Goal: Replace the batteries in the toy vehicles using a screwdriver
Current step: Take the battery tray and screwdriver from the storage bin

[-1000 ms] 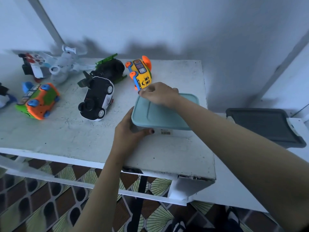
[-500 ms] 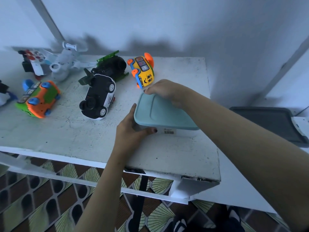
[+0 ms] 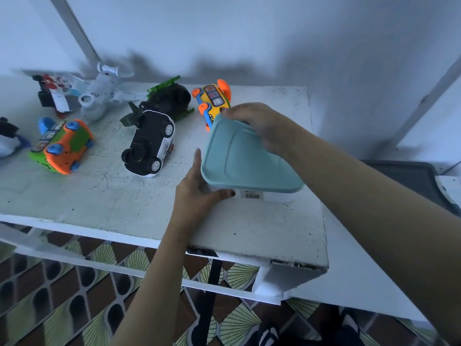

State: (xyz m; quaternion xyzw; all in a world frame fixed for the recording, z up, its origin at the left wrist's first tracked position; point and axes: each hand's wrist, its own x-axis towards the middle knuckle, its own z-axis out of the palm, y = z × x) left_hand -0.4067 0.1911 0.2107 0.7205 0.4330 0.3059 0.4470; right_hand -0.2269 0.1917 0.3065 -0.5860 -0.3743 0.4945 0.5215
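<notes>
Head view: left grip [image 3: 197,193] clasps the white box [image 3: 274,197] at its near corner, and right grip [image 3: 259,126] curls over the far edge of the teal lid [image 3: 239,158]. Yellow toy bus [image 3: 212,101] sits just beyond the right grip; black-and-white toy car [image 3: 149,143] lies left on the bench [image 3: 249,226].

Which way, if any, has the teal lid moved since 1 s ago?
Yes: the teal lid has tipped up at its far edge, off the white box, lifted by the right hand.

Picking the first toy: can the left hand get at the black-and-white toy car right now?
Probably yes. The black-and-white toy car lies just beside the left hand with only bare table between, but that hand grips the container and must let go first.
</notes>
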